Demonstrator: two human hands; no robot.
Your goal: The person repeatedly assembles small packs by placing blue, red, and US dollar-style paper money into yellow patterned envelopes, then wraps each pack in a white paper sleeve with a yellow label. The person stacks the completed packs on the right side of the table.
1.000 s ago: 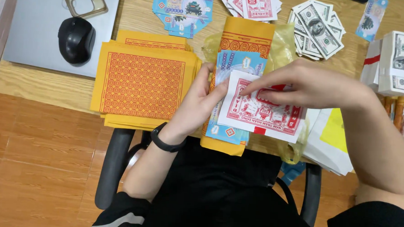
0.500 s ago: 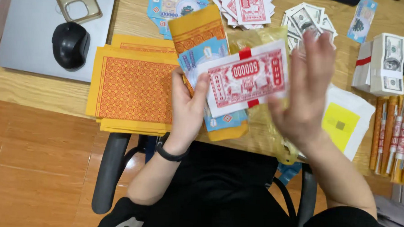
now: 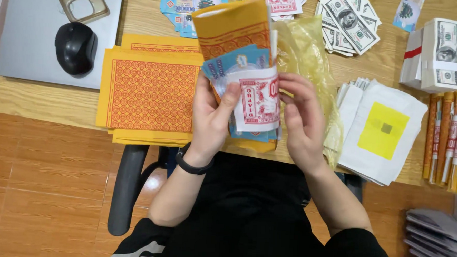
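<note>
My left hand [image 3: 211, 117] and my right hand [image 3: 301, 116] hold up one bundle of paper [image 3: 241, 67] above the table's front edge. The bundle is made of orange-yellow patterned sheets at the back, blue printed notes in the middle and a red-and-white note [image 3: 258, 101] in front. My left thumb presses on the red-and-white note's left side. The fingers of my right hand grip its right edge. A black band sits on my left wrist [image 3: 193, 165].
A stack of orange patterned sheets [image 3: 150, 94] lies to the left. A mouse [image 3: 75, 47] and phone case [image 3: 80, 1] rest on a grey laptop. A yellow plastic bag [image 3: 313, 60], white sheets with a yellow square [image 3: 382, 130], banknote stacks [image 3: 437, 53] and paper rolls [image 3: 451, 138] lie to the right.
The bundle has been lifted and turned upright in front of me. My right hand came back from beside the bundle and gripped its right edge.
</note>
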